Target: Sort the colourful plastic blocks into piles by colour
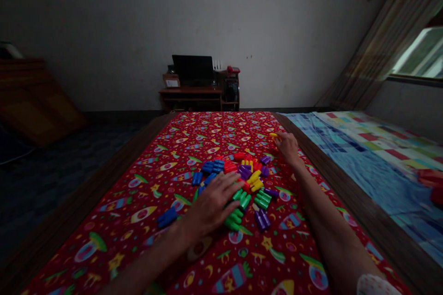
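A loose pile of plastic toy blocks in blue, red, yellow, green and purple lies on a red patterned cloth. My left hand rests palm down over the pile's near left side, fingers spread and nothing gripped; it covers some pieces. Beside its fingers are green blocks, and blue blocks show beyond it. Farther out to the right, my right hand is closed, pinching a small yellow block at its fingertips. One blue block sits apart at the left, and a purple block lies at the near edge.
The cloth covers a long table with dark wooden edges. Along its right side is a bed with a blue and checked cover. A desk with a black monitor stands against the far wall, and a wooden cabinet at left.
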`<state>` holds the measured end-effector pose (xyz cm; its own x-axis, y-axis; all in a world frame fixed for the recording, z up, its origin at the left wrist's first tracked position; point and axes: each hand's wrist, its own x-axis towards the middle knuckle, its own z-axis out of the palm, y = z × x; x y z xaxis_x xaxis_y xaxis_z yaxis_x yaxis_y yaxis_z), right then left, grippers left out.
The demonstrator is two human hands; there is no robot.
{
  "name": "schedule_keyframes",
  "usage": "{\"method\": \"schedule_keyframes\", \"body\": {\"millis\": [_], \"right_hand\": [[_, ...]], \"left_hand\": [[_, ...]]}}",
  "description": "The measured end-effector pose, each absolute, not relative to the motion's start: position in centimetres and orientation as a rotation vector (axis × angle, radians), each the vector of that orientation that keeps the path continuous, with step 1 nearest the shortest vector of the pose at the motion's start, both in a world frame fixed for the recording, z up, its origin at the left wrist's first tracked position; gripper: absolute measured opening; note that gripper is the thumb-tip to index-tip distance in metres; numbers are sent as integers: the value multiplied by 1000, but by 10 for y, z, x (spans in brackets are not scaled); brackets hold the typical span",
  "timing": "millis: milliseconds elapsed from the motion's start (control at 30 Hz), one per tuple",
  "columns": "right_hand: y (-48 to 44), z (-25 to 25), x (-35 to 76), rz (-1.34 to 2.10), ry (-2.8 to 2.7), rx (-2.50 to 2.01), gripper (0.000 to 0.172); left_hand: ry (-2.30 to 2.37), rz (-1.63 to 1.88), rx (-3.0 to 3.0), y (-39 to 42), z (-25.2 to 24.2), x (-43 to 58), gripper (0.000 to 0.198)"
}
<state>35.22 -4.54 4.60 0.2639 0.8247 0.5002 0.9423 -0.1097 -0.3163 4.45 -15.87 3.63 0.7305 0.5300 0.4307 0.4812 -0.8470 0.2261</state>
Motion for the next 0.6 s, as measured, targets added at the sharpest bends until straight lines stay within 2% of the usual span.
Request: {"method": "schedule_keyframes", "body": {"millis": [167,300,467,600], "right_hand": [[-44,30,378,-230,-1620,-2060,32],[-46,52,357,-278,-1689,-1865,34],[-61,71,297,161,-2281,-1795,21],[-72,63,265,173,-2484,-1846,23]], "left_hand": [[517,531,3169,-196,18,76,39],[778,656,3197,-178,6,70,32],[960,699,3172,-152,11,53,33],[1050,666,3123,-149,20,45,39]]}}
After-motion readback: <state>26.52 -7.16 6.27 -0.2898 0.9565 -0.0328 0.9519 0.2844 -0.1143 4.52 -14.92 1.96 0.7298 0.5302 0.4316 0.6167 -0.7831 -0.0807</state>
